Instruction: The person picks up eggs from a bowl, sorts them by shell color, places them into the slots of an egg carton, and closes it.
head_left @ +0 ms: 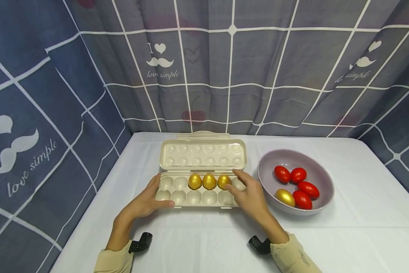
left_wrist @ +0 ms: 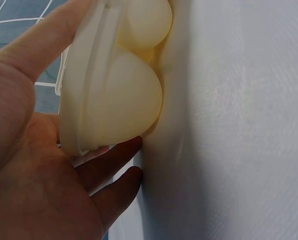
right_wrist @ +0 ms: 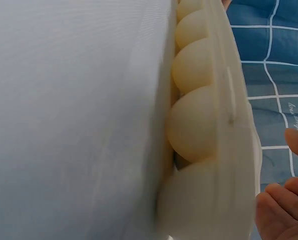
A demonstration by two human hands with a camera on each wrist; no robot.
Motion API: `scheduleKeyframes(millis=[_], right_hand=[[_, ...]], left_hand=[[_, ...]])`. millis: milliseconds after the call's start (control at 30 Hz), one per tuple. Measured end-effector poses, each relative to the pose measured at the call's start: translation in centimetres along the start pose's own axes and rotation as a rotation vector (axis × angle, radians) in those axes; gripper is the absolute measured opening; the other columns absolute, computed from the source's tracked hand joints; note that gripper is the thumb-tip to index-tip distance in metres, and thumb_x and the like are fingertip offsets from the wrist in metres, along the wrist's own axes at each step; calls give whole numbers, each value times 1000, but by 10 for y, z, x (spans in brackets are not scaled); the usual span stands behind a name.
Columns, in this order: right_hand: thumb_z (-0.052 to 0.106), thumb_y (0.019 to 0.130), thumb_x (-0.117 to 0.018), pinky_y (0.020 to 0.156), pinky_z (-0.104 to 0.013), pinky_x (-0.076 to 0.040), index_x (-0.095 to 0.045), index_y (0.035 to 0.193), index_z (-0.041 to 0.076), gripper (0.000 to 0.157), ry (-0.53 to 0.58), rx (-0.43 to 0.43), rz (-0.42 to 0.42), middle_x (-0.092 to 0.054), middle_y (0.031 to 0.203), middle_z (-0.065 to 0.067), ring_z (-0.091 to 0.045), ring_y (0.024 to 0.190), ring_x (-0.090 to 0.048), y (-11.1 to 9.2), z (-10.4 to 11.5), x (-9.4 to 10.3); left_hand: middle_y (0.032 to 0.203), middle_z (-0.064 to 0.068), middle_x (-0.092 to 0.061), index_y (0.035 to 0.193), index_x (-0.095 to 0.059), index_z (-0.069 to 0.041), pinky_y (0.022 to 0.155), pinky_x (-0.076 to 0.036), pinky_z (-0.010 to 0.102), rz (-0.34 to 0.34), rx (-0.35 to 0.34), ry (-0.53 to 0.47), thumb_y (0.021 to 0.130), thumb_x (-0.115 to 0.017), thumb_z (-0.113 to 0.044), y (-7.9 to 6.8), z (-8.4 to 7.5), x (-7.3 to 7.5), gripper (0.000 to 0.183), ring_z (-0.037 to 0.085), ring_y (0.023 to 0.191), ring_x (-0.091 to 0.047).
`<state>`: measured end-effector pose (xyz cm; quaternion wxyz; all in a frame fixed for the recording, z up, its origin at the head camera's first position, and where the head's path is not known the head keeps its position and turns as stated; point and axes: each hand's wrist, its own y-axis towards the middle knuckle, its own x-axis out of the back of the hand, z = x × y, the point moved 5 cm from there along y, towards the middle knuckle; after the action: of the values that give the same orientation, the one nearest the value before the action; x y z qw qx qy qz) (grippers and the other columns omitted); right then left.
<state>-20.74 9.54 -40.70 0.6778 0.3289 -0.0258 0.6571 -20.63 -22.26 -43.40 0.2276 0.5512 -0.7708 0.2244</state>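
A cream plastic egg carton (head_left: 191, 206) lies with its lid (head_left: 203, 154) folded back. Three golden eggs (head_left: 209, 182) sit side by side in its back row, and empty cups show to their left and in front. My left hand (head_left: 141, 201) grips the carton's left end, thumb along the front edge. In the left wrist view, fingers (left_wrist: 113, 162) reach around the end, under the cups. Over the carton's right end, my right hand (head_left: 250, 195) has its thumb right at the rightmost golden egg, with the fingers spread apart from the thumb.
A lilac bowl (head_left: 264, 167) stands right of the carton, close beside the right hand. It holds several red eggs (head_left: 308, 189) and one golden egg (head_left: 285, 198). White cloth (head_left: 197, 242) covers the table; a checked curtain (head_left: 204, 76) hangs behind and at the sides.
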Motion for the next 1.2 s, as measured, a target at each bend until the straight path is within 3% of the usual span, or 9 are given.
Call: scheduleKeyframes(millis=[300,533,700,1000,1200], right_hand=[[1,80,-81,97,-44,-47,-63,124,-8,48,94,20,-20,-64,124,-20,-37,113,-62,-4,3,16],[-1,81,-79,98,-33,-46,-63,123,-10,46,259,-19,-14,-63,122,-24,-42,113,-60,-5,7,24],[-2,80,-79,96,-22,-45,-63,121,-11,44,248,-10,-44,-65,119,-23,-41,110,-62,-6,9,33],[-5,78,-80,92,-19,-46,-67,117,-8,42,198,53,-108,-68,114,-17,-4,102,-62,-15,11,52],[-9,77,-79,92,-18,-46,-66,117,-9,43,192,37,-123,-67,114,-20,-1,103,-62,-17,7,66]], left_hand=[[159,30,3,153,2,9,113,-4,62,7,-2,29,80,-83,-33,-1,0,1,119,45,146,3],[159,30,2,153,1,11,113,-5,61,7,14,52,81,-82,-34,-1,1,2,118,45,146,2],[159,31,2,153,0,10,113,-5,62,8,1,52,81,-82,-35,0,1,2,118,45,146,2],[160,29,1,154,0,9,113,-6,61,8,8,39,80,-82,-34,1,0,1,119,45,146,1],[159,29,-1,155,-1,6,113,-7,62,1,-13,19,80,-83,-32,1,-1,1,117,45,146,-1]])
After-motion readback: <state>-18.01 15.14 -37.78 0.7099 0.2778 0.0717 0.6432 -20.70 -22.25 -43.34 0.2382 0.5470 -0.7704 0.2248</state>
